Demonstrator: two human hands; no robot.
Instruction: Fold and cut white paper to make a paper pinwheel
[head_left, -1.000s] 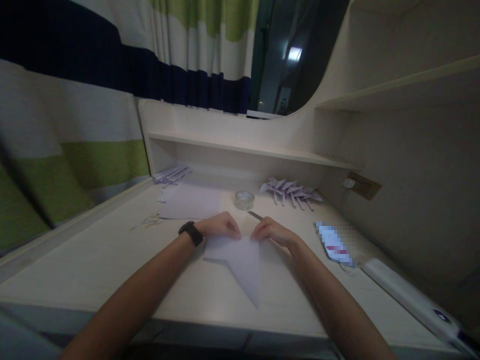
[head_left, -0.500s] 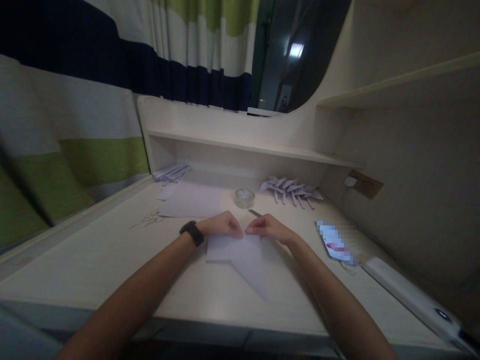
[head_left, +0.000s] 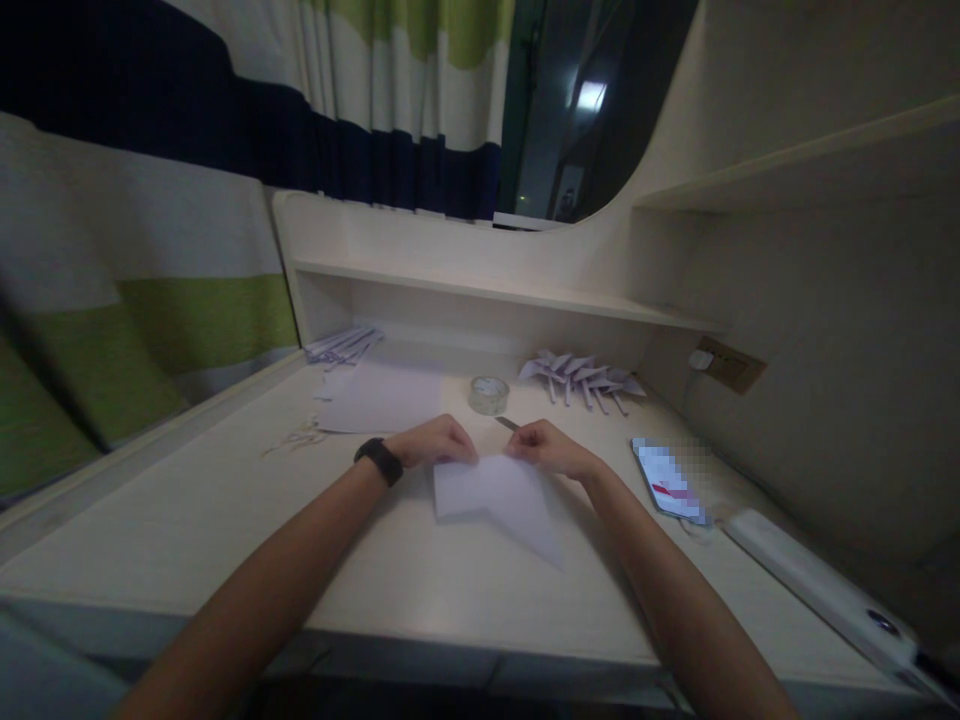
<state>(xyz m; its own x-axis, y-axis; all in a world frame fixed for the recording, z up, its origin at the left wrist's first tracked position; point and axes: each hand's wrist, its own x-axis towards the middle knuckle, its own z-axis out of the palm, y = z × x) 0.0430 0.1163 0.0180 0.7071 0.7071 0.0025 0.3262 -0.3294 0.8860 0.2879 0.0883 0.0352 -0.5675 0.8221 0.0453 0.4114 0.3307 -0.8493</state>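
A folded sheet of white paper (head_left: 491,495) lies in front of me on the desk, with a straight left part and a pointed flap slanting down to the right. My left hand (head_left: 441,440), with a dark watch on its wrist, pinches the paper's far edge. A short way to the right, my right hand (head_left: 544,447) pinches the same edge. Just beyond the right fingers a thin dark strip, perhaps a blade or ruler (head_left: 507,424), shows in part. Behind the hands stands a roll of clear tape (head_left: 489,395).
Paper pinwheels (head_left: 581,378) stand at the back right. Flat white sheets (head_left: 386,395) and rolled paper sticks (head_left: 346,346) lie at the back left, near thin pale sticks (head_left: 296,437). A phone (head_left: 667,480) and a long white device (head_left: 817,585) are on the right.
The paper has shifted a little to the right, and its pointed flap has swung up and to the right. My hands have moved slightly apart along its far edge.
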